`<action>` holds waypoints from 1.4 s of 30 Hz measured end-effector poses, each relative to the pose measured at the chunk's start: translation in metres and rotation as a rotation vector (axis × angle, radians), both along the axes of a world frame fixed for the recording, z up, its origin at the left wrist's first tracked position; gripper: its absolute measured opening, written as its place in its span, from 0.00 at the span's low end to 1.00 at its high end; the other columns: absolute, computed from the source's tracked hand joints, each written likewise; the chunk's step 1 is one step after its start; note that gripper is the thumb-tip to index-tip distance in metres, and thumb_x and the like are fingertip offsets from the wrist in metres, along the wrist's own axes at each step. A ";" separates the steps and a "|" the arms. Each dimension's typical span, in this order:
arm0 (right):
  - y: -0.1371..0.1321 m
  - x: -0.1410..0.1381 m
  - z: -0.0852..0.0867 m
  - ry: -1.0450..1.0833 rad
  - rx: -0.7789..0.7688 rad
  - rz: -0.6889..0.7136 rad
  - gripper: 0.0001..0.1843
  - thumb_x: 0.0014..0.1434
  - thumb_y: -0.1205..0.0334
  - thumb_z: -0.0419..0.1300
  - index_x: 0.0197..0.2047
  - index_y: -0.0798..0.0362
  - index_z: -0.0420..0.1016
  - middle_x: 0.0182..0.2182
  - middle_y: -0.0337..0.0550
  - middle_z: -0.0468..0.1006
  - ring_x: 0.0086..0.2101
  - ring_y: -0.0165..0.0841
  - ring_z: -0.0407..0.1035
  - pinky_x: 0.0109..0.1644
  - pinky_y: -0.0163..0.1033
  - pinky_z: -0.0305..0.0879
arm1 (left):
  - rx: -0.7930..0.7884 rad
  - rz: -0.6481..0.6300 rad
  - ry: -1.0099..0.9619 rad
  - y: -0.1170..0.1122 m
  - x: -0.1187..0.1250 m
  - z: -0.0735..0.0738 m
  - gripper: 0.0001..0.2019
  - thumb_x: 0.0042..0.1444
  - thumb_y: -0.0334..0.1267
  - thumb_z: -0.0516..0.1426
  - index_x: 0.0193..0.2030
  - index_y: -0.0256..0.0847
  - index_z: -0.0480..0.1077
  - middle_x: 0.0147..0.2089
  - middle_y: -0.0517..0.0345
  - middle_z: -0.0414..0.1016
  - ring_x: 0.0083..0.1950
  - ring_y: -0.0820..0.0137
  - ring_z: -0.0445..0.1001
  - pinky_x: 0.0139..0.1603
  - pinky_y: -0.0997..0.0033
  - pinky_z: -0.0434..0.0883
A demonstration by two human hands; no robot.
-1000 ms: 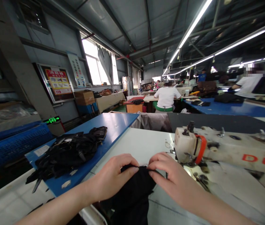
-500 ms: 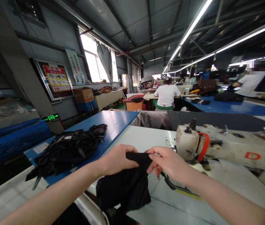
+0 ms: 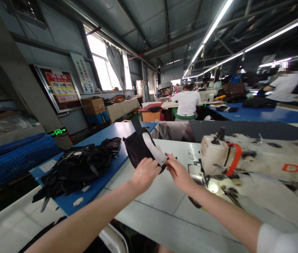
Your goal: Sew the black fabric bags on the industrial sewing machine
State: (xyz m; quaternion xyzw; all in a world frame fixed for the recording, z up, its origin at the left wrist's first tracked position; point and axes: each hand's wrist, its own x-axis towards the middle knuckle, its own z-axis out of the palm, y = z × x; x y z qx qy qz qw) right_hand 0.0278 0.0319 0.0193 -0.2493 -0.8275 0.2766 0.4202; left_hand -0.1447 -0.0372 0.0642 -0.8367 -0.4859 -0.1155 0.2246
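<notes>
A black fabric piece (image 3: 135, 150) is held up above the white sewing table (image 3: 149, 200). It has a pale strip (image 3: 152, 146) across it and a black strap (image 3: 137, 125) sticking up from its top. My left hand (image 3: 146, 175) is closed on its lower edge, fingers curled over the cloth. With thumb and fingers, my right hand (image 3: 177, 173) pinches the right end of the piece, by the tip of the pale strip. Just right of that hand stands the sewing machine (image 3: 216, 154), its small lamp lit near the needle area.
On the left, a pile of black fabric pieces (image 3: 80, 168) lies on a blue table (image 3: 117, 131). A blue plastic crate (image 3: 14, 158) stands beyond it. Ahead, a person in a white top (image 3: 187, 103) sits at another workstation. More people are at the right and farther back.
The black piece was hanging down between my hands; now it is raised and turned, showing the pale strip and strap. My left hand has rolled over, knuckles up. The view has shifted slightly.
</notes>
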 end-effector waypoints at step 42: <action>-0.030 0.050 -0.033 -0.052 -0.661 -0.131 0.08 0.54 0.66 0.57 0.34 0.54 0.78 0.36 0.48 0.79 0.40 0.42 0.72 0.50 0.48 0.64 | -0.116 0.000 -0.831 0.005 0.059 -0.064 0.07 0.57 0.33 0.56 0.40 0.42 0.74 0.38 0.58 0.78 0.40 0.68 0.76 0.43 0.70 0.71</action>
